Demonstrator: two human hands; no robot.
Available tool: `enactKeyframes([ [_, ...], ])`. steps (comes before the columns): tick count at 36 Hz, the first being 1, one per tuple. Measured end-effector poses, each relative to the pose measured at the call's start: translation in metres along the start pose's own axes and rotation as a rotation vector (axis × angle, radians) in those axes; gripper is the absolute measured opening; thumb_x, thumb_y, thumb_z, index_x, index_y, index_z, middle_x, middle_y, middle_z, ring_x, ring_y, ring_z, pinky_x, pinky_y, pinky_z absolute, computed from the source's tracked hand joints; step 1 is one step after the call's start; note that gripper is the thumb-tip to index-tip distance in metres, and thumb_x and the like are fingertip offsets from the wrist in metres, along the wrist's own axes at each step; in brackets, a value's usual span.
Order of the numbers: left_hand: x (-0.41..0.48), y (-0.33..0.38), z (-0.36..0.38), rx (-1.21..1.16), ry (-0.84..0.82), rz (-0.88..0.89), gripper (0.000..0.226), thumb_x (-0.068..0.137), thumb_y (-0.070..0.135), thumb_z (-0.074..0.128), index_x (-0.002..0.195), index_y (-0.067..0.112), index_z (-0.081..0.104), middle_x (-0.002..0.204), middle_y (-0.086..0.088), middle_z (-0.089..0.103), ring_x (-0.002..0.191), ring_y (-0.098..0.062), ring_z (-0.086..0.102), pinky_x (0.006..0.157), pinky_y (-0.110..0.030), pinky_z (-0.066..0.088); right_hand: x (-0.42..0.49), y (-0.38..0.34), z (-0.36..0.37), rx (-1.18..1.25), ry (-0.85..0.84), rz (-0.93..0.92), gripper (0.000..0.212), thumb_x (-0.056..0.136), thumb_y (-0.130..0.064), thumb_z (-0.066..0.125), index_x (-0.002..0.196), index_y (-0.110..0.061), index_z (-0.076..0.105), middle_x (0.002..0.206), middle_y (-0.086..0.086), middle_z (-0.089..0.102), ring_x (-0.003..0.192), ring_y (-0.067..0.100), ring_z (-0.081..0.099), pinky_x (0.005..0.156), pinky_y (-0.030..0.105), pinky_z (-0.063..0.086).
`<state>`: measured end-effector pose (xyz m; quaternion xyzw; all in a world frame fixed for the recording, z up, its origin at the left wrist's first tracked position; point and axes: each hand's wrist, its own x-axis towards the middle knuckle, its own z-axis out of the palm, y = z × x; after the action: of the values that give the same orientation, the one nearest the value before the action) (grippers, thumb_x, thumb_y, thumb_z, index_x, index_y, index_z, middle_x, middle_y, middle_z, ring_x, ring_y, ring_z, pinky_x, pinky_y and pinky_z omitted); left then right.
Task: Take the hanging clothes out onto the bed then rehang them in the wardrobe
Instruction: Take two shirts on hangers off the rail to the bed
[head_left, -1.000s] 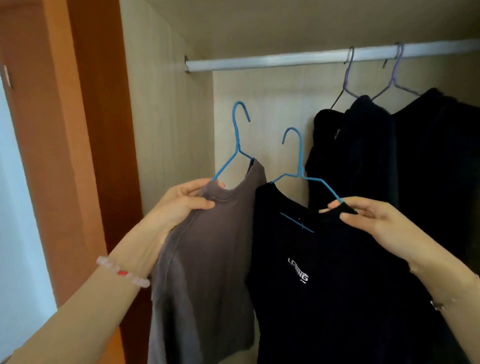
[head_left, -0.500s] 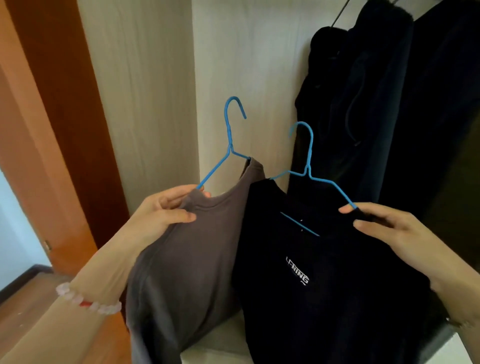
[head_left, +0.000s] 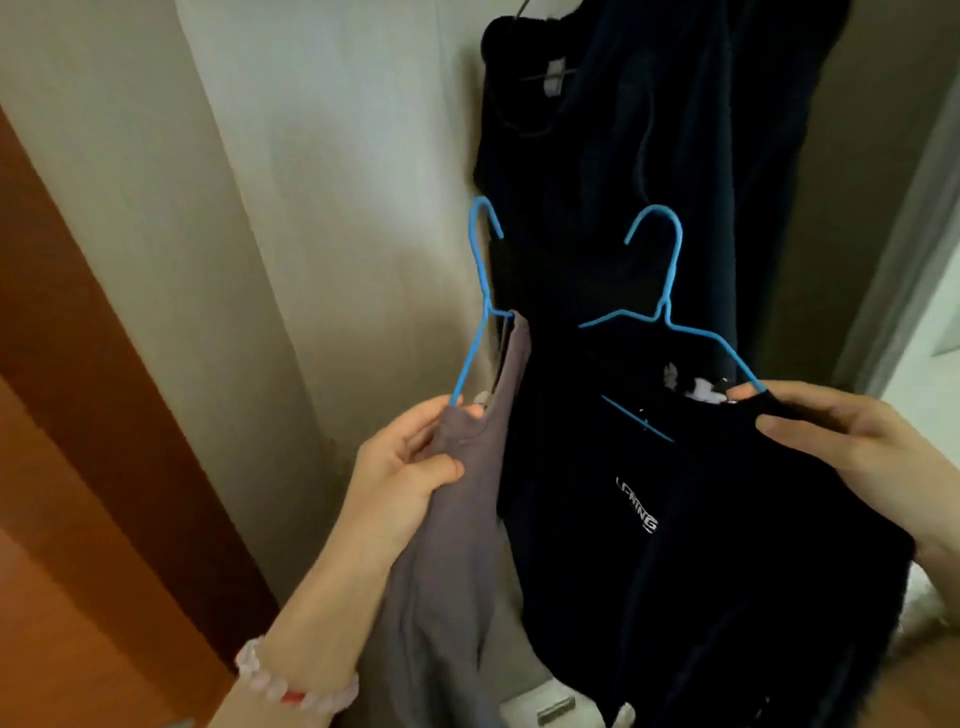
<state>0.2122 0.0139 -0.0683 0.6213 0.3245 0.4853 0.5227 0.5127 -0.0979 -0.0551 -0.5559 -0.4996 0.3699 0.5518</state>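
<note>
My left hand (head_left: 402, 467) grips the shoulder of a grey T-shirt (head_left: 447, 582) on a blue wire hanger (head_left: 480, 291). My right hand (head_left: 852, 441) pinches the shoulder of a black T-shirt (head_left: 691, 545) with white lettering, which hangs on a second blue wire hanger (head_left: 670, 306). Both shirts are off the rail and held side by side in front of the open wardrobe. Several dark garments (head_left: 639, 145) hang behind them inside the wardrobe; the rail is out of view.
The wardrobe's pale inner wall (head_left: 291, 208) stands to the left, with the orange-brown door (head_left: 78, 415) beside it. A white drawer front (head_left: 550, 706) shows at the bottom. A pale frame edge (head_left: 904, 249) is at the right.
Both hands have lowered the two hangered shirts away from the rail. The view has tilted down, so the rail has left the frame.
</note>
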Motion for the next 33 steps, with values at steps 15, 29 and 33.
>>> enactKeyframes([
  [15, -0.020, -0.008, 0.027, 0.041, -0.441, -0.025, 0.066, 0.074, -0.024, 0.048, 0.077, 0.039, 0.068, 0.079, 0.017, 0.074, 0.079, 0.009, 0.065, 0.069, -0.004, 0.047, -0.166, -0.007, 0.036, -0.195, 0.527, 0.098, 0.083, 0.030, -0.073, 0.076, 0.099, -0.028, 0.072, 0.087, 0.002, 0.074, 0.070, 0.012, 0.068, 0.062, 0.015, 0.054],
  [29, -0.072, -0.004, 0.025, 0.027, -0.952, 0.070, 0.047, 0.080, -0.017, 0.054, 0.098, 0.024, 0.069, 0.101, 0.013, 0.071, 0.092, 0.004, 0.066, 0.073, -0.002, 0.047, -0.300, -0.030, 0.121, -0.585, 0.932, 0.307, 0.025, 0.089, -0.013, 0.057, 0.090, -0.034, 0.071, 0.084, -0.007, 0.073, 0.068, 0.002, 0.066, 0.060, 0.008, 0.048],
  [33, -0.096, 0.001, 0.004, 0.023, -1.062, 0.124, 0.043, 0.079, -0.015, 0.057, 0.103, 0.020, 0.068, 0.101, 0.015, 0.072, 0.095, 0.006, 0.064, 0.072, 0.000, 0.044, -0.356, -0.041, 0.172, -0.598, 1.096, 0.374, 0.024, 0.090, -0.017, 0.058, 0.093, -0.037, 0.070, 0.084, -0.008, 0.073, 0.069, 0.006, 0.069, 0.064, 0.015, 0.053],
])
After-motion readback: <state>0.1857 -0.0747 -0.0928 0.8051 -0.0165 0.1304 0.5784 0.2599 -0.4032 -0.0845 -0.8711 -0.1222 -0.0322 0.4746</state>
